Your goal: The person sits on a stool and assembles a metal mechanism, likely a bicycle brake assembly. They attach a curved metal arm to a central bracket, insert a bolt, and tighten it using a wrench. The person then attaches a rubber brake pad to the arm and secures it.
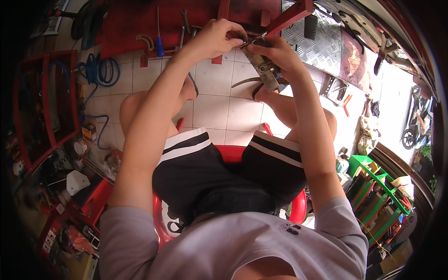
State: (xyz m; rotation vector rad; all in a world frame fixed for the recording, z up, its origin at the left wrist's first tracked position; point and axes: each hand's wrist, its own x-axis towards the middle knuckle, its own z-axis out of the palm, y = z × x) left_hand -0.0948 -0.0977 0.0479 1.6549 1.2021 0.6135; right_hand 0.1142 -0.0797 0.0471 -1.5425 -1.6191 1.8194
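Ahead of my knees, my right hand [278, 55] is wrapped round the upper part of a worn, brownish metal part [262, 70]. The part is long and blocky, with a round fitting on its face, and hangs tilted toward the floor. A thin curved dark strip [246, 82] sticks out to the left near its lower end. At the upper end, my left hand [223, 36] has thumb and fingers pinched together. What sits in that pinch is too small to make out.
A red bench [126, 28] ahead carries a blue-handled screwdriver [159, 46] and wrenches [185, 21]. Blue hose [100, 70] lies coiled at the left by a red frame [48, 107]. A green rack [373, 175] stands at the right. I sit on a red chair [228, 153].
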